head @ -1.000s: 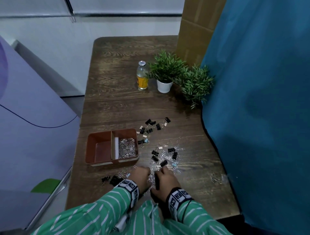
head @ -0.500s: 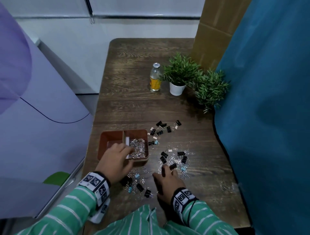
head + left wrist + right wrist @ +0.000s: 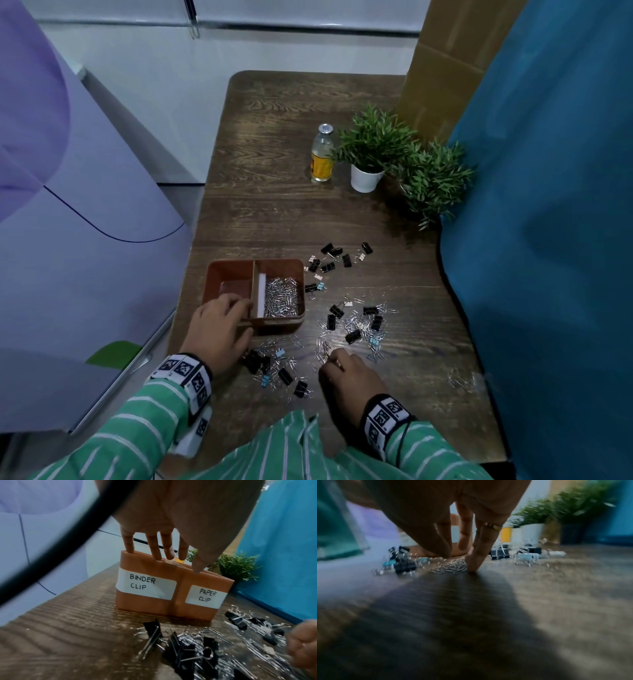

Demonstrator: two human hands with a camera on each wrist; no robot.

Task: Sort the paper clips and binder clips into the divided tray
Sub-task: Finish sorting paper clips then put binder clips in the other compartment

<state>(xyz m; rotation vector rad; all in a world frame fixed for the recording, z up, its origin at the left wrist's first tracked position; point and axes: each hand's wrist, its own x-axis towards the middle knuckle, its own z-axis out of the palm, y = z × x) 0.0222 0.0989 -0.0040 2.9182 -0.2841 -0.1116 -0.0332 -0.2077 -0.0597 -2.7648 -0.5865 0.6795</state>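
Observation:
The brown divided tray (image 3: pixel 219 274) stands at the table's left; its labels (image 3: pixel 145 586) read BINDER CLIP and PAPER CLIP. Silver paper clips (image 3: pixel 281 301) fill its right compartment; the left one (image 3: pixel 233 287) looks bare. My left hand (image 3: pixel 219 329) rests at the tray's near rim over the left compartment, its fingers (image 3: pixel 155 547) straight and holding nothing. My right hand (image 3: pixel 346 373) points its fingertips (image 3: pixel 474 563) down onto a small heap of loose paper clips (image 3: pixel 452 568). Black binder clips (image 3: pixel 260 363) mixed with paper clips lie between the hands, and more (image 3: pixel 352 335) lie right of the tray.
Another group of binder clips (image 3: pixel 329 260) lies beyond the tray. A bottle (image 3: pixel 322 157) and two potted plants (image 3: pixel 371 150) stand further back. A blue curtain (image 3: pixel 548 240) borders the table's right side, with a few paper clips (image 3: pixel 460 378) near it.
My left hand has gone from the clip pile at the front of the table up to the tray's near rim. My right hand has stayed at the pile, shifting slightly.

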